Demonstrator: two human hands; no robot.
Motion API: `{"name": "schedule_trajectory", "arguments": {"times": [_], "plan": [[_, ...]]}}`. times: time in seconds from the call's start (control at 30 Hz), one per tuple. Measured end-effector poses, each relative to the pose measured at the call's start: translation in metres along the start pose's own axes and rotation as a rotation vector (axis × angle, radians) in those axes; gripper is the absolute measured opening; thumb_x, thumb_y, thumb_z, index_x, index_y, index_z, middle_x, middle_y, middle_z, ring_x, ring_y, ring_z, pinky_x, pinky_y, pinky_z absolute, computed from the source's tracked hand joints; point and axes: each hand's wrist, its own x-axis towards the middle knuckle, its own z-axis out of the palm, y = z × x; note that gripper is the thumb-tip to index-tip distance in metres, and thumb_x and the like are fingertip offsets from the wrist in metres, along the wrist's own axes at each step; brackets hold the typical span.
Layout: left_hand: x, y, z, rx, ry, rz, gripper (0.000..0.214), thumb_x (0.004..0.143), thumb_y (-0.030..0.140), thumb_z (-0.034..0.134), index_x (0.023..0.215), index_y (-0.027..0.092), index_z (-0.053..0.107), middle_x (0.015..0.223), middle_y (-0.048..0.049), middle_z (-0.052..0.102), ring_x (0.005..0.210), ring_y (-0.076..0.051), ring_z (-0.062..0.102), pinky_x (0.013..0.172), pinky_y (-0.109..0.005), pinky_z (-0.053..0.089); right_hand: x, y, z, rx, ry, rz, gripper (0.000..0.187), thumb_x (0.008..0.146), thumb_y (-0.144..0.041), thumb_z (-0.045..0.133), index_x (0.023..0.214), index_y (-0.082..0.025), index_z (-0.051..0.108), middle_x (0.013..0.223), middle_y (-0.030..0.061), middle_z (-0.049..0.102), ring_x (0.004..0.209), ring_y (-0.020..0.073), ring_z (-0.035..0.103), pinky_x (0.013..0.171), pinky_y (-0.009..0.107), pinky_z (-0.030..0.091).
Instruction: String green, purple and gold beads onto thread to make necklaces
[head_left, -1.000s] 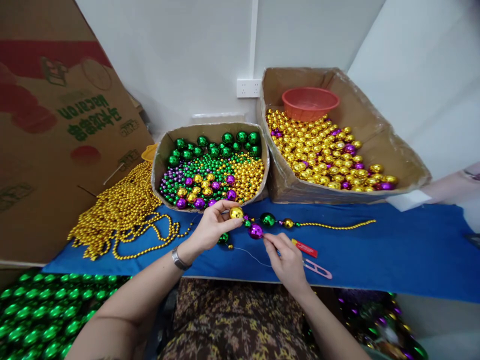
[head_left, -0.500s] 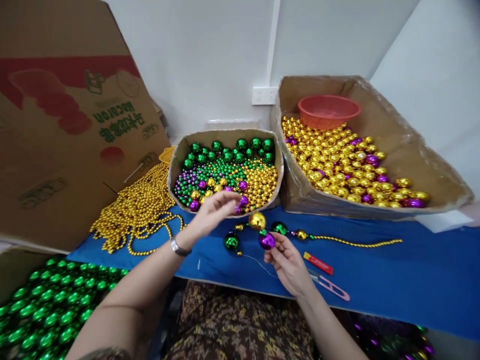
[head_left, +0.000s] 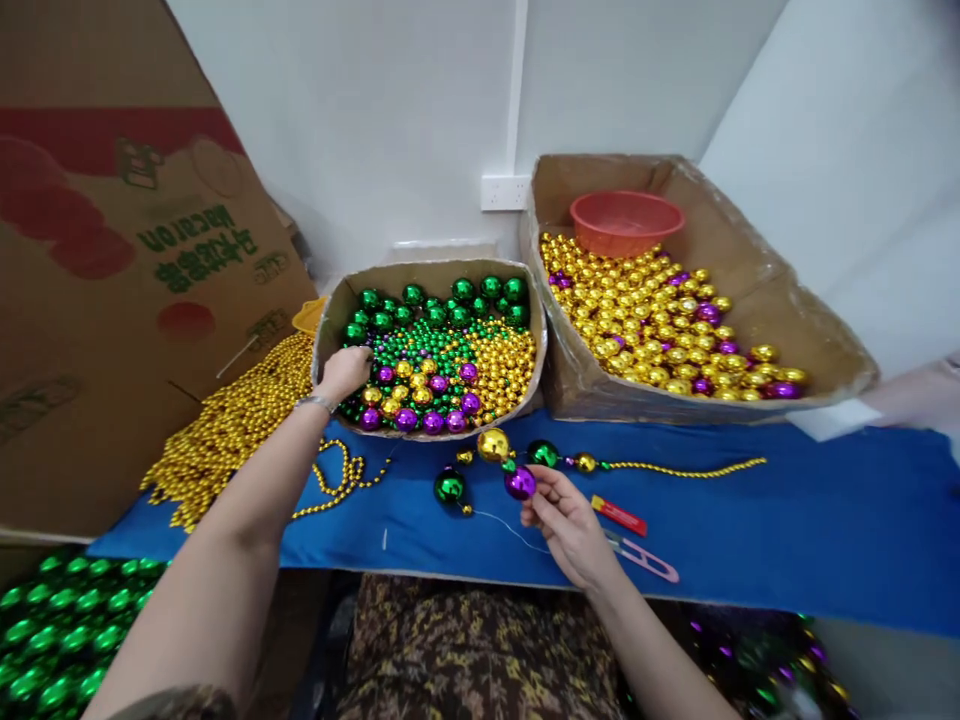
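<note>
My left hand (head_left: 346, 371) reaches over the left rim of the smaller cardboard box (head_left: 318, 352), among small purple and green beads; its fingertips are hidden. Big green beads (head_left: 465, 290), small gold beads (head_left: 502, 355) and mid-sized purple and gold ones lie in that box. My right hand (head_left: 568, 523) pinches a large purple bead (head_left: 519, 483) above the blue tabletop. This bead joins a string with a large gold bead (head_left: 493, 445), large green beads (head_left: 450, 486) and a smaller gold bead (head_left: 586, 462). A thin thread (head_left: 510, 528) trails from the string's lower end.
At right stands a larger box (head_left: 574, 390) of gold and purple beads, with a red basin (head_left: 628, 222) in it. Gold bead strands (head_left: 232, 425) are heaped at left. Pink-handled snips (head_left: 646, 556) and a red-and-yellow packet (head_left: 619, 515) lie on the blue cloth (head_left: 787, 530).
My left hand has moved left and into the smaller box, from above its front rim. My right hand still holds the purple bead. The whole view has shifted slightly.
</note>
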Motion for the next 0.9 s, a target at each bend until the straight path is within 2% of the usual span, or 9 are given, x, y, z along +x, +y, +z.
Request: {"name": "schedule_trajectory", "arguments": {"times": [0.07, 0.13, 0.17, 0.23, 0.33, 0.37, 0.5, 0.7, 0.9], "plan": [[-0.011, 0.011, -0.001, -0.054, 0.033, 0.011, 0.008, 0.075, 0.019, 0.069, 0.079, 0.014, 0.065, 0.073, -0.0014, 0.062, 0.086, -0.019, 0.058, 0.082, -0.029, 0.043, -0.002, -0.002, 0.002, -0.013, 0.015, -0.003, 0.036, 0.078, -0.04, 0.073, 0.11, -0.025, 0.064, 0.08, -0.001, 0.059, 0.066, 0.0101, 0.058, 0.063, 0.025, 0.051], [-0.032, 0.029, 0.0, -0.211, 0.041, 0.017, 0.018, 0.081, 0.027, 0.065, 0.094, 0.015, 0.065, 0.081, -0.0007, 0.064, 0.079, -0.015, 0.058, 0.075, -0.026, 0.047, -0.003, -0.004, 0.003, -0.035, 0.028, -0.017, 0.037, 0.078, -0.041, 0.072, 0.11, -0.025, 0.064, 0.081, -0.001, 0.059, 0.066, 0.0103, 0.058, 0.064, 0.025, 0.051], [-0.046, 0.041, 0.002, -0.42, 0.023, 0.012, 0.024, 0.081, 0.031, 0.065, 0.099, 0.015, 0.065, 0.084, -0.001, 0.065, 0.076, -0.013, 0.059, 0.071, -0.025, 0.048, -0.003, -0.004, 0.004, -0.049, 0.031, -0.024, 0.037, 0.079, -0.041, 0.072, 0.111, -0.025, 0.064, 0.081, -0.001, 0.059, 0.067, 0.0103, 0.058, 0.065, 0.025, 0.051], [-0.077, 0.065, 0.008, -0.798, -0.103, -0.034, 0.029, 0.077, 0.034, 0.071, 0.101, 0.017, 0.066, 0.087, -0.0016, 0.066, 0.073, -0.012, 0.062, 0.065, -0.023, 0.051, -0.004, -0.003, 0.005, -0.08, 0.037, -0.036, 0.036, 0.08, -0.04, 0.07, 0.112, -0.025, 0.064, 0.082, -0.001, 0.059, 0.068, 0.0104, 0.058, 0.067, 0.025, 0.051], [-0.121, 0.094, 0.022, -1.07, -0.33, -0.187, 0.027, 0.074, 0.032, 0.075, 0.096, 0.016, 0.069, 0.088, -0.0044, 0.069, 0.074, -0.012, 0.065, 0.063, -0.022, 0.053, -0.006, -0.002, 0.005, -0.149, 0.054, -0.065, 0.037, 0.082, -0.042, 0.068, 0.114, -0.024, 0.063, 0.083, -0.0006, 0.059, 0.07, 0.0112, 0.059, 0.069, 0.027, 0.052], [-0.131, 0.1, 0.027, -1.12, -0.367, -0.23, 0.027, 0.074, 0.031, 0.075, 0.095, 0.015, 0.07, 0.086, -0.0048, 0.069, 0.072, -0.012, 0.065, 0.062, -0.022, 0.054, -0.007, -0.003, 0.005, -0.178, 0.059, -0.076, 0.037, 0.082, -0.042, 0.068, 0.114, -0.024, 0.063, 0.083, -0.0003, 0.059, 0.07, 0.0114, 0.059, 0.07, 0.027, 0.053], [-0.152, 0.106, 0.042, -1.208, -0.429, -0.318, 0.027, 0.074, 0.029, 0.076, 0.095, 0.014, 0.071, 0.084, -0.0057, 0.071, 0.071, -0.011, 0.066, 0.061, -0.02, 0.053, -0.012, -0.006, 0.003, -0.255, 0.059, -0.096, 0.037, 0.083, -0.043, 0.065, 0.115, -0.024, 0.063, 0.085, 0.0, 0.059, 0.071, 0.0116, 0.06, 0.07, 0.028, 0.054], [-0.156, 0.108, 0.05, -1.24, -0.428, -0.326, 0.023, 0.074, 0.028, 0.077, 0.091, 0.014, 0.07, 0.085, -0.0054, 0.071, 0.071, -0.012, 0.066, 0.061, -0.02, 0.054, -0.014, -0.011, -0.001, -0.313, 0.079, -0.112, 0.036, 0.083, -0.04, 0.065, 0.115, -0.024, 0.062, 0.083, -0.0005, 0.06, 0.069, 0.0111, 0.061, 0.071, 0.028, 0.055], [-0.158, 0.109, 0.05, -1.171, -0.409, -0.292, 0.026, 0.074, 0.032, 0.077, 0.091, 0.014, 0.07, 0.082, -0.0044, 0.069, 0.071, -0.011, 0.065, 0.06, -0.02, 0.053, -0.015, -0.012, -0.004, -0.372, 0.078, -0.142, 0.037, 0.085, -0.041, 0.062, 0.117, -0.023, 0.062, 0.085, 0.0004, 0.061, 0.071, 0.012, 0.062, 0.071, 0.029, 0.057]]}}
